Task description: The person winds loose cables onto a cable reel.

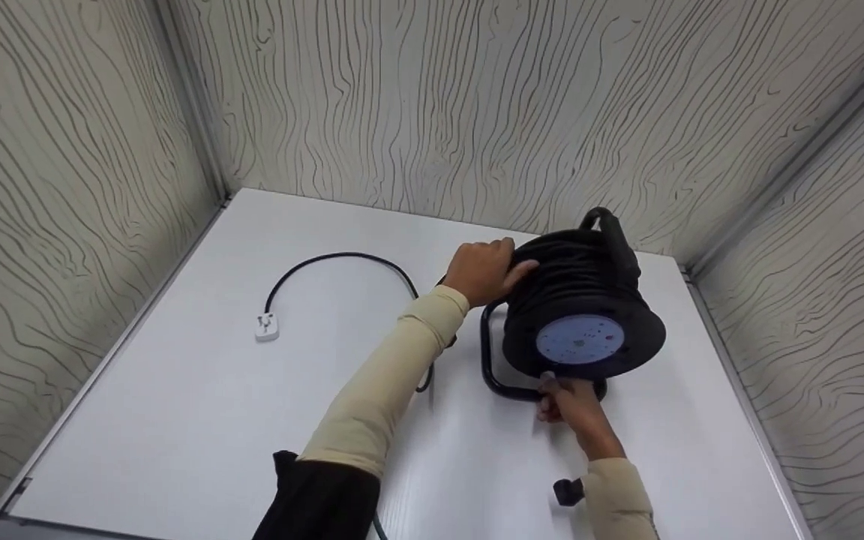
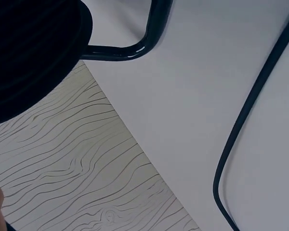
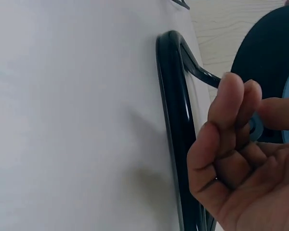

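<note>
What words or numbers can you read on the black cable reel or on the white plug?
None can be read.
Round pale face plate of the cable reel: only small dots and marks, too blurred to read.
White plug: too small to show any writing.

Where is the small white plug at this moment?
In the head view, the small white plug lies on the white table at the left, far from the black cable reel.

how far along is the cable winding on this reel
Mostly done: the cable reel already carries thick black coils. In hand: the left hand rests on the coils, and the right hand pinches a small knob at the reel's lower face. Left: a loop of black cable and its white plug lie loose on the white table.
</note>
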### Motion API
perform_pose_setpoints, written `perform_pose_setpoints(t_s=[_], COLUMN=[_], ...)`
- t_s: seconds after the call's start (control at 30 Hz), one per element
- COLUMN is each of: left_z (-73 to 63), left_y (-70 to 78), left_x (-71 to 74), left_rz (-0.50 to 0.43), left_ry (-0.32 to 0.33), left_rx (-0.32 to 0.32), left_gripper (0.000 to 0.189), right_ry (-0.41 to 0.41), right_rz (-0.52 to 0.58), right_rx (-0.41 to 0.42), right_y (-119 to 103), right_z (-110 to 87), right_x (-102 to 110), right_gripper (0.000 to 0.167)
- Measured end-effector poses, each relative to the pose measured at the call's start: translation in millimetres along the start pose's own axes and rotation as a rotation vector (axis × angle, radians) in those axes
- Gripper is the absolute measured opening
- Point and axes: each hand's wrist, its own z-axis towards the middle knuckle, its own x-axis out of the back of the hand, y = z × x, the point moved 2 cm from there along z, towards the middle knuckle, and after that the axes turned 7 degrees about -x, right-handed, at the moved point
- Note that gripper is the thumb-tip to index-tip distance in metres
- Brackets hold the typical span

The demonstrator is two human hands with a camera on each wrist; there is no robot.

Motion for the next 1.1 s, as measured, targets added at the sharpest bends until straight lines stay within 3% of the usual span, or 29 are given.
perform_pose_setpoints(t_s=[0.3,0.47,0.6,0.87,1.1], left_z=[21.0,29.3,27.7,12.7,11.1], left_y=[13.8,22.1,22.8,11.8,7.2], left_x=[3.1,7.8,5.8,1.1,6.2], left_rz=[-0.018,-0.01,-0.014,-0.021,-0.062], left_ry=[-0.026,-0.013,0.0,-0.017,-0.002], left_rx=[-0.003,-0.038,-0.045,0.032,0.068], left_gripper=[0.054,0.049,0.049,0.047,0.045], right_ry=[-0.022,-0.059,-0.087,-0.091,-0.122], right_rz=[0.014,0.065,0.074,0.096,0.127], right_rx=[0.028,0.041,0.046,0.047,0.059], right_y=[-7.0,-11.6,-13.0,-12.6,-22.4], right_z=[1.7,1.6,-2.3,-4.0,-6.0], right_x=[-17.9,-31.1,-36.6,-41.4,-46.2], right_gripper=[0.026,0.032,0.034,0.026,0.032])
